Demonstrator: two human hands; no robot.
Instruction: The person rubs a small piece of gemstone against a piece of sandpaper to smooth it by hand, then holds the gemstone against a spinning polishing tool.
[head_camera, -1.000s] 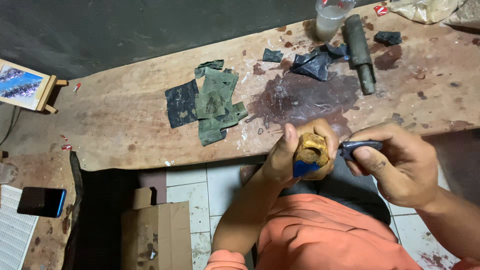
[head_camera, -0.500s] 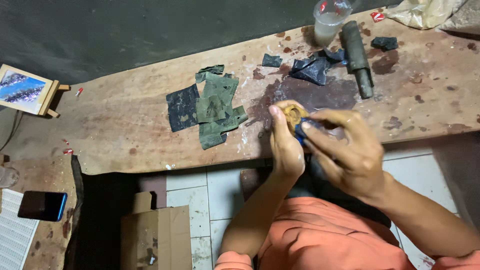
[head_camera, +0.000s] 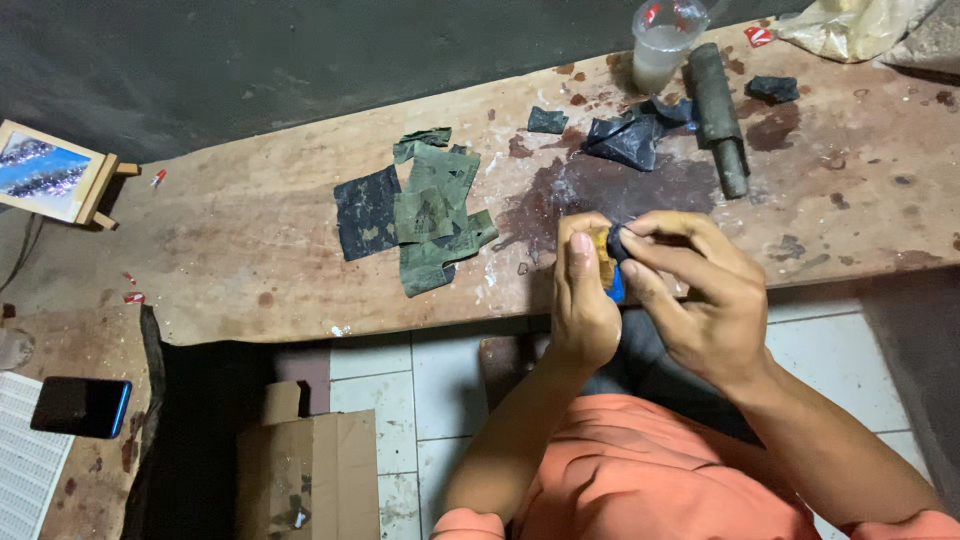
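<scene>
Held a small yellow-brown lump with a blue part at its lower end over the near edge of the wooden bench, just in front of a dark stain. Gripped it with the left hand, thumb upright along its side and fingers curled behind. Pinched a small dark scrap against the lump's top with the right hand, fingers closed. Probably best done with the left grip firm and low, leaving the top free, and the scrap pressed down flat from one edge to avoid folds; judged only from the pose. Lay farther back on the bench: a spread of dark green and black sheet pieces, a crumpled dark sheet, a dark cylindrical roller and a clear plastic cup. Rested lower left, well apart: a phone; on the tiled floor, a cardboard box.
</scene>
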